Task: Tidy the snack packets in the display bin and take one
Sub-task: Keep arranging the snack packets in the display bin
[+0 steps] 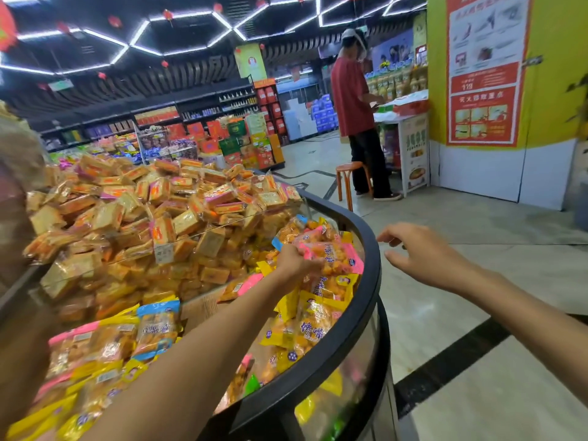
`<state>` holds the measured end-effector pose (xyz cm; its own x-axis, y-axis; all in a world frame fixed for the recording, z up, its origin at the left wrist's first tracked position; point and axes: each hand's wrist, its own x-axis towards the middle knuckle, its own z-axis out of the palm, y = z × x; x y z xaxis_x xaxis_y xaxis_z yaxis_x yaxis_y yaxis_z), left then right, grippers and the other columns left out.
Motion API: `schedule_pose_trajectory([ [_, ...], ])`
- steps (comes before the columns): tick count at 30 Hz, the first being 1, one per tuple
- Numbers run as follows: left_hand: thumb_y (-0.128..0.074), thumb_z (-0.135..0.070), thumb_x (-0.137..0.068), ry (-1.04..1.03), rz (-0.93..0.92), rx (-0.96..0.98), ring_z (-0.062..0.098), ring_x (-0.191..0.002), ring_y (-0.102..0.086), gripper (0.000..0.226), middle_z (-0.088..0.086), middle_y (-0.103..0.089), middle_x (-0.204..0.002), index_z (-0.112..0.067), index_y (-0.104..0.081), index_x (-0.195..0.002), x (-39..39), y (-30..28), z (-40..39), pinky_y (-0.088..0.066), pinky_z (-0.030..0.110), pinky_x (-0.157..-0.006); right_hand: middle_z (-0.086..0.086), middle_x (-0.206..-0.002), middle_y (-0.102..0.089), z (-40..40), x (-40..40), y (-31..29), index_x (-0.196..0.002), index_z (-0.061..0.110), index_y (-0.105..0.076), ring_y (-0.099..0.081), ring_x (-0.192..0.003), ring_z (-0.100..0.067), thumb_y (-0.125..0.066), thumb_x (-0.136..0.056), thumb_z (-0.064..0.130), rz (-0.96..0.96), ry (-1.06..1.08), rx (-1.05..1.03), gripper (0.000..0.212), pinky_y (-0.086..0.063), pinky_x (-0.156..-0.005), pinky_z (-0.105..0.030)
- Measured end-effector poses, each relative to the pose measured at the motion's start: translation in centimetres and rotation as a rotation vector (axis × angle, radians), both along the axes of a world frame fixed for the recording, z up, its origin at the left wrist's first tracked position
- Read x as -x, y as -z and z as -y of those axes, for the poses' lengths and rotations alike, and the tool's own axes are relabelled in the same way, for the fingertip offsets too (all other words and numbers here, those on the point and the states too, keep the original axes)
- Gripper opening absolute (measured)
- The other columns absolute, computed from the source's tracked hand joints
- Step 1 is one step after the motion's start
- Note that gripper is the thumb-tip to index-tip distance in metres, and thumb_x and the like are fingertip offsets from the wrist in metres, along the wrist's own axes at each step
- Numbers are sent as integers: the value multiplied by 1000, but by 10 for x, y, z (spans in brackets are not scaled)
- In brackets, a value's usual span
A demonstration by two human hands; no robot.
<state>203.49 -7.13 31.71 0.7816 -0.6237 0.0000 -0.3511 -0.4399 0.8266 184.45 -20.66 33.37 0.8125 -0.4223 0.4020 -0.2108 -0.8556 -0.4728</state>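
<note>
A curved display bin with a black rim [370, 278] holds several snack packets in pink, yellow and blue wrappers. My left hand [294, 264] reaches into the bin and grips a pink packet [331, 253] of orange snacks, lifted a little above the pile. My right hand [420, 253] hovers outside the rim to the right, over the floor, with its fingers loosely curled and nothing in it. A blue packet [157, 329] and yellow packets [305, 329] lie lower in the bin.
A clear divider [203, 246] separates a tall heap of small orange-wrapped squares [152, 211] behind it. A person in a red shirt [353, 100] stands at a counter beyond an orange stool [348, 178]. Tiled floor [477, 377] lies to the right.
</note>
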Motion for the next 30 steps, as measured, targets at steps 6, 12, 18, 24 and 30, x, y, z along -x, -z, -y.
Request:
schedule_pose_trajectory([
  [6, -71, -1, -81, -24, -48, 186, 9, -63, -62, 17, 4, -64, -72, -9, -60, -70, 15, -15, -12, -54, 23, -63, -4, -118, -61, -8, 3, -9, -121, 13, -58, -48, -95, -7, -58, -92, 13, 8, 4, 10, 30, -39, -81, -20],
  [12, -67, 6, -81, -56, -128, 410, 11, -59, -66, 19, 10, -64, -79, -1, -56, -94, 23, -45, -47, -57, 23, -56, -3, -113, -62, -26, 0, -30, -117, 12, -61, -50, -95, -8, -60, -90, 9, 57, -41, 24, 27, -40, -82, -22],
  [18, -68, 5, -80, -84, -94, 485, 4, -56, -66, 17, 7, -65, -78, -2, -59, -93, 23, -68, -128, -56, 19, -55, -9, -107, -65, -71, -25, -51, -114, 8, -63, -58, -96, -20, -61, -88, 8, 96, -118, 54, 26, -47, -82, -31],
  [24, -74, 0, -76, -180, -10, 382, 6, -64, -67, 21, 3, -68, -80, -9, -64, -91, 9, -55, -244, -56, 24, -63, -5, -107, -63, -158, -75, -52, -117, 9, -59, -58, -96, -18, -58, -93, 18, 79, -294, 37, 26, -43, -78, -27],
  [30, -73, 3, -76, -319, 64, 355, 7, -61, -68, 26, 8, -68, -79, 2, -61, -99, -16, -34, -331, -55, 20, -55, -4, -116, -60, -260, -149, -35, -132, 12, -45, -57, -107, -18, -60, -90, 40, -10, -527, -197, 53, -43, -85, -27],
])
